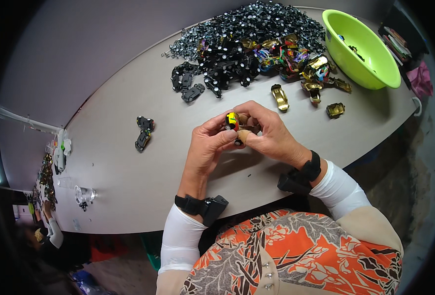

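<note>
Toy car (pixel 232 121) sitting between left hand (pixel 208 143) and right hand (pixel 272 132)

Both are pinching it from opposite sides, digits closed, neither being nearer; they are hiding its long axis. You are holding it above the tabletop (pixel 129 196), inside the near edge. Beyond, a gold shell (pixel 280 98) is lying toward the far edge.

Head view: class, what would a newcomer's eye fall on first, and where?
Probably the lime-green bowl at the upper right, beside the heap of small dark and silvery parts at the far side of the table. Next, near the centre, the left hand and right hand hold a small yellow-and-red toy car.
</note>
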A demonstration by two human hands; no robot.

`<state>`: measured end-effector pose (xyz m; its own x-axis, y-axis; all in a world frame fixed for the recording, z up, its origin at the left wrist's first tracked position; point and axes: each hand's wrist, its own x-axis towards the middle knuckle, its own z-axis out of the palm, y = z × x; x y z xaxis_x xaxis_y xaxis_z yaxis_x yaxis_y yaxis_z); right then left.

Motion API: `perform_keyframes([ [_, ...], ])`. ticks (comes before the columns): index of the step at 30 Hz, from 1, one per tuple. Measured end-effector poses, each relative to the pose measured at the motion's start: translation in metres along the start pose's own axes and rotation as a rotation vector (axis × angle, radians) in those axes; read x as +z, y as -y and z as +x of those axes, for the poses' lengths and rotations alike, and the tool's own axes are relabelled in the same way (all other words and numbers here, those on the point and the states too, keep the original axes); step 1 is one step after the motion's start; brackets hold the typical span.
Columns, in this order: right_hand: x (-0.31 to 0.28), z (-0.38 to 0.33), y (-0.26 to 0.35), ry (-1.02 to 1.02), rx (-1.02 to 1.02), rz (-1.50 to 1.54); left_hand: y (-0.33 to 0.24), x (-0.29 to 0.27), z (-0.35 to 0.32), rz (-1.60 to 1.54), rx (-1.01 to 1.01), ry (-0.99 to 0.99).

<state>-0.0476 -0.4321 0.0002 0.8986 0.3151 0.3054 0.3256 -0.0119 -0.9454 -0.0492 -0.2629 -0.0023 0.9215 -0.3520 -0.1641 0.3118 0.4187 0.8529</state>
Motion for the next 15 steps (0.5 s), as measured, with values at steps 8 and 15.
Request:
perform_keyframes([
  [8, -0.006, 0.002, 0.01, 0.061, -0.1, -0.197, 0.003, -0.002, 0.0, 0.021, 0.015, -0.009],
  [15, -0.001, -0.001, -0.003, -0.066, -0.132, -0.323, 0.011, 0.007, 0.0, 0.297, 0.128, 0.012],
])
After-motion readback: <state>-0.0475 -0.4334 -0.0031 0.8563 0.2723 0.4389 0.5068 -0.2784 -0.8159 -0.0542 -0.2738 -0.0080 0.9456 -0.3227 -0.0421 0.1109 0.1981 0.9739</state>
